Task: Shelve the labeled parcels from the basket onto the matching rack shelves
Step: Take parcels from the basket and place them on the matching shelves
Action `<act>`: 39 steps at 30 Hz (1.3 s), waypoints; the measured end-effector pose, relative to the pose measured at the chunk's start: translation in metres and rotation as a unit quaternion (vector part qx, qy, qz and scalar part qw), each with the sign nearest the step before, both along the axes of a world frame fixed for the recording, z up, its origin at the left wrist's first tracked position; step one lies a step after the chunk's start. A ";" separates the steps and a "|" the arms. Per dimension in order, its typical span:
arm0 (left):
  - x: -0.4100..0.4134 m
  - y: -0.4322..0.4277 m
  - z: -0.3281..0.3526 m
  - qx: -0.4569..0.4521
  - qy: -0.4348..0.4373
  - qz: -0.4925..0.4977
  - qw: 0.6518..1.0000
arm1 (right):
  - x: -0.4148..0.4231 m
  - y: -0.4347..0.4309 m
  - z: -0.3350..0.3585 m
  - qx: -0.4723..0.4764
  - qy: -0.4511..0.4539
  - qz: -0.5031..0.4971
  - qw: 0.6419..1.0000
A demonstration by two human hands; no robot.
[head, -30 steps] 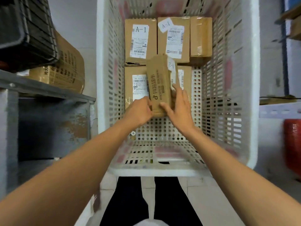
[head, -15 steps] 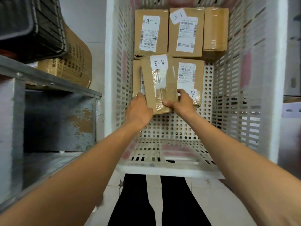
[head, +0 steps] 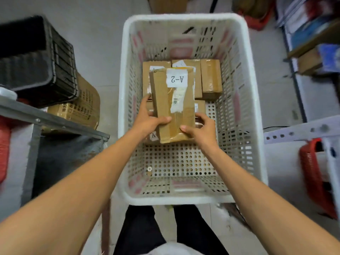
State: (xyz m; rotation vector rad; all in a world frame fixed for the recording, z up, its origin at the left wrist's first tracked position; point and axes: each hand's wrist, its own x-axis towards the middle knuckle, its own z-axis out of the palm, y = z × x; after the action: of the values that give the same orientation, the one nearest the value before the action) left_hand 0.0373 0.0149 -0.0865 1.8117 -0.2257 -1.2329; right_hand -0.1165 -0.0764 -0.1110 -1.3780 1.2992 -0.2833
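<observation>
Over the basket [head: 180, 18], hands [head: 147, 122] [head: 201, 130] grip A-2 parcel [head: 165, 100].

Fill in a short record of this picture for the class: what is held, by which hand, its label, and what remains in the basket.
Held item: cardboard parcel, held over the others
Label: A-2 sticker, upside down to the camera
Left grip: holds the parcel's left edge
Right grip: holds its lower right corner
Container: white perforated basket
Remaining: more cardboard parcels at the far end, partly hidden
</observation>
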 end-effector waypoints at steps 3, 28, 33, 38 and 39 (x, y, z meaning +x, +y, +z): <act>0.010 -0.014 0.046 -0.031 -0.023 -0.056 0.998 | -0.011 -0.018 0.050 -0.025 -0.013 -0.034 0.999; -0.058 0.069 0.287 -0.222 -0.123 -0.336 0.907 | -0.152 0.121 0.324 -0.297 0.268 0.086 0.912; -0.098 0.140 0.279 -0.230 -0.131 -0.338 0.903 | -0.207 0.187 0.338 -0.322 0.258 0.065 0.908; -0.165 0.189 0.281 -0.244 -0.101 -0.363 0.894 | -0.277 0.260 0.336 -0.297 0.279 0.053 0.912; -0.183 0.195 0.280 -0.248 -0.095 -0.371 0.890 | -0.293 0.274 0.334 -0.295 0.282 0.043 0.912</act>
State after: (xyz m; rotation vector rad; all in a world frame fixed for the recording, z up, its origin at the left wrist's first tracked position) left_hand -0.1455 0.2099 0.1936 1.4071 -1.3226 -1.3204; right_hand -0.4098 0.1976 0.2228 -2.1365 1.6969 -0.2325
